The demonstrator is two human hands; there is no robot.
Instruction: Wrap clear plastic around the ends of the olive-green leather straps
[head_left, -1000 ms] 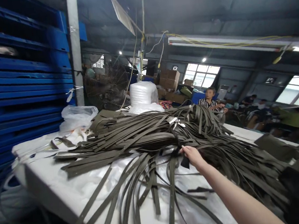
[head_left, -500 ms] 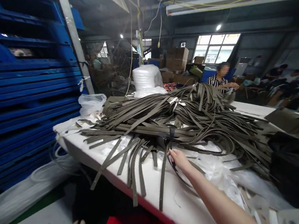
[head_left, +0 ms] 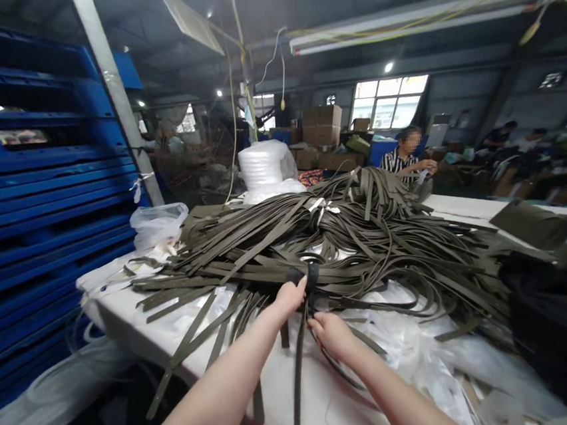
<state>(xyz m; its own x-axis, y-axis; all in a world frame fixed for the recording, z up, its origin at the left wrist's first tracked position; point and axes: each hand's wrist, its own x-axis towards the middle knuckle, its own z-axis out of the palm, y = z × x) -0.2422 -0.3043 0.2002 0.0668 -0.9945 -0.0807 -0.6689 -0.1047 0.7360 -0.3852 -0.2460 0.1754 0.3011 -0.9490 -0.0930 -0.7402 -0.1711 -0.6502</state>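
A large heap of dark olive straps (head_left: 265,227) lies across the white table, with many ends hanging over the front edge. A black band (head_left: 313,275) wraps around the nearest bundle. My left hand (head_left: 291,296) is closed at this band, its fingers pinching the dark material. Just below and to the right, my right hand (head_left: 331,335) is closed on a thin dark strap that curves down beneath it. The fingertips of both hands partly hide what they grip. White ties (head_left: 324,208) hold another bundle farther back.
Clear plastic wrap (head_left: 405,328) lies right of my hands, on the white table (head_left: 326,395). A black bag or cloth (head_left: 559,319) is at the right. Blue pallets (head_left: 49,228) are stacked at left. A white roll (head_left: 264,167) stands behind the straps. A person in stripes (head_left: 396,161) works beyond.
My left hand has come up from the lower left to the black band. The right hand stays near the bundle, still closed on the strap. The view has shifted slightly.
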